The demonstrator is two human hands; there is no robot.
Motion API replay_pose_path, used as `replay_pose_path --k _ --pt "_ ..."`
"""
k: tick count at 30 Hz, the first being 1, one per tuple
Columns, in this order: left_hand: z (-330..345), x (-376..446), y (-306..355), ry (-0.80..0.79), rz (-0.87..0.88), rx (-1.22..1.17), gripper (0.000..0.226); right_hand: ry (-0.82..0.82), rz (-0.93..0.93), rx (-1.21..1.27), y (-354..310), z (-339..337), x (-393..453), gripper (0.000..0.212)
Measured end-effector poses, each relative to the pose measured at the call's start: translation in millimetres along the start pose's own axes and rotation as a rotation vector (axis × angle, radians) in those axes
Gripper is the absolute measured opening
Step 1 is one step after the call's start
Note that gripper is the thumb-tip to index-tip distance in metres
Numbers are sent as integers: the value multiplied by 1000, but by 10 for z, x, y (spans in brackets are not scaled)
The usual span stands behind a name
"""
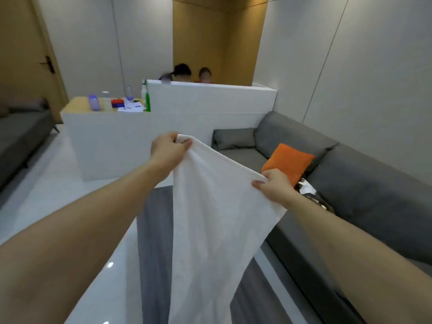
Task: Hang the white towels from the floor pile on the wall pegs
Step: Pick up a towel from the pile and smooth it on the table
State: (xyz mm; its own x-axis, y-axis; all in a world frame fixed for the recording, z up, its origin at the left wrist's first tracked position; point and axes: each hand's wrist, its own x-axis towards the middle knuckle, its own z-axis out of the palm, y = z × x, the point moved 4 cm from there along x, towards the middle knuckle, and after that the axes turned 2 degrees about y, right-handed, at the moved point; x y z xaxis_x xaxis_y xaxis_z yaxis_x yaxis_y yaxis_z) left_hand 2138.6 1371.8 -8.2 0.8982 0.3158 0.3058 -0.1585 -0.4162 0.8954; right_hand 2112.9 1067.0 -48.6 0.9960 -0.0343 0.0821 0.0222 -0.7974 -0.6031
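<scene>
**One towel up in the air, no pegs in sight yet**

So here's where things stand. One white towel [217, 218] is off the floor and held out in front of the person, stretched between both hands along its top edge. The left hand [167, 153] pinches one upper corner between thumb and fingers, held higher and further out. The right hand [272, 185] grips the other end of that edge, thumb on top, a bit lower and closer in. So both hands are clamped on the cloth, neither is free.

Progress-wise, I'd call this early-to-middle for this particular towel: picked up and spread, not hung. I can't see any wall pegs anywhere in the view, and the floor pile isn't visible either, so no idea how many towels are already up or how many are left. Best guess is the next bit means turning toward whichever wall has the pegs.

The towel itself looks plain white, soft, no pattern or obvious stains. The top edge sags in a shallow curve between the two grips, and the rest hangs straight down in loose folds, its bottom end running out of frame. It hangs over a grey rug [154, 242] on a glossy white floor, not touching anything that I can see.

Around it: a grey sofa [364, 183] to the right with an orange cushion [289, 160], and a white counter [112, 141] straight ahead with bottles and bits on top.
</scene>
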Motion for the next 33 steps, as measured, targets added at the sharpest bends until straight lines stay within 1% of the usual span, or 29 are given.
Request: replay_pose_path --k 2,6,8,10,11,13,15,17,18,20,23,25,27,30,33 --pt "-209 303 -94 65 -32 30 15 61 -58 -50 -252 -18 489 21" --pt "-656 733 -57 229 -44 57 12 208 -203 -86 -733 -211 1141 16" --pt "-811 854 57 300 -16 50 9 300 -266 -40 -882 -316 1303 19" --pt "-899 881 163 365 22 76 13 365 -320 -11 -945 -361 1350 25" --pt "-919 862 193 392 34 81 13 385 -346 -9 -938 -357 1345 27" --pt "-920 754 181 414 28 76 13 390 -382 -5 -843 -291 1306 24" --pt "-882 564 72 410 6 89 12 348 -415 15 -668 -143 1243 16" --pt "-792 275 -162 397 -40 113 5 276 -451 1 -422 85 1138 10" --pt "-727 98 -301 382 -66 126 3 246 -465 -14 -275 205 1065 11" --pt "-589 -323 -634 360 -147 158 7 181 -467 -35 45 449 879 19" --pt "-400 -1074 -1146 366 -301 279 7 108 -455 -62 523 795 517 23" --pt "-229 -1604 -1491 356 -399 336 10 51 -429 -73 905 1059 241 22" --pt "-42 -2167 -1787 319 -477 393 16 -42 -381 -90 1358 1333 -76 20" --pt "228 -2999 -2175 233 -588 474 11 -183 -321 -120 2054 1669 -612 18" --pt "489 -3747 -2442 119 -655 567 12 -305 -247 -158 2687 1871 -1172 18"
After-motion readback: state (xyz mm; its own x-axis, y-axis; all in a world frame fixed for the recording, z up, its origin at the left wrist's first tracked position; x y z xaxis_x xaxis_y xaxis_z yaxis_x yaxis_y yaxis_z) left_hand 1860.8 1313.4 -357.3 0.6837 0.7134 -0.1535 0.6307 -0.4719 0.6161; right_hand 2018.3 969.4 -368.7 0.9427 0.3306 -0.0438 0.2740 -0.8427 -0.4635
